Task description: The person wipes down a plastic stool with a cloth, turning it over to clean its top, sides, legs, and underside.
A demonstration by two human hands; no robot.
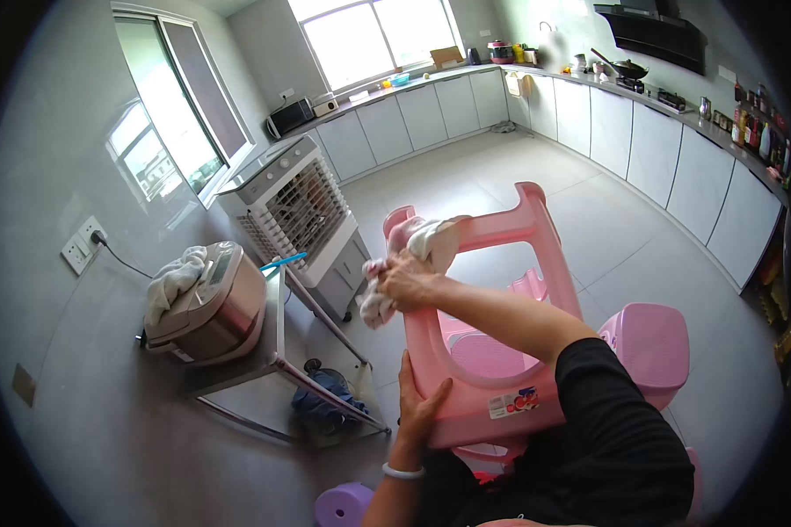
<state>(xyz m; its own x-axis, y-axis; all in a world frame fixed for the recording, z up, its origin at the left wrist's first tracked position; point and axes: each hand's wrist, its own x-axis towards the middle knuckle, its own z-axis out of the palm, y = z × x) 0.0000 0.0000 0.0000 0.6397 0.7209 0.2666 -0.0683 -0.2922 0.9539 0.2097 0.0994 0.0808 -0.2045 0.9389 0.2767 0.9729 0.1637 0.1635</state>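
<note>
A pink plastic furniture frame (492,403), with leg-like posts at its far end and a sticker on the near panel, lies tilted across my lap. My left hand (420,402) grips its near left edge, thumb on the upper face and fingers along the side. My right hand (406,279) is closed on a crumpled white and pink cloth (435,241), at the frame's far left side. The cloth drapes over that side and hangs beyond it. My right forearm crosses above the frame's opening and hides part of it.
On my left, a metal stand (277,338) carries a rice cooker (228,303) with a towel (176,283) on it. An air cooler (303,211) stands behind. A pink stool (650,351) is at right, a purple stool (343,507) below. Cabinets (589,119) line the far walls.
</note>
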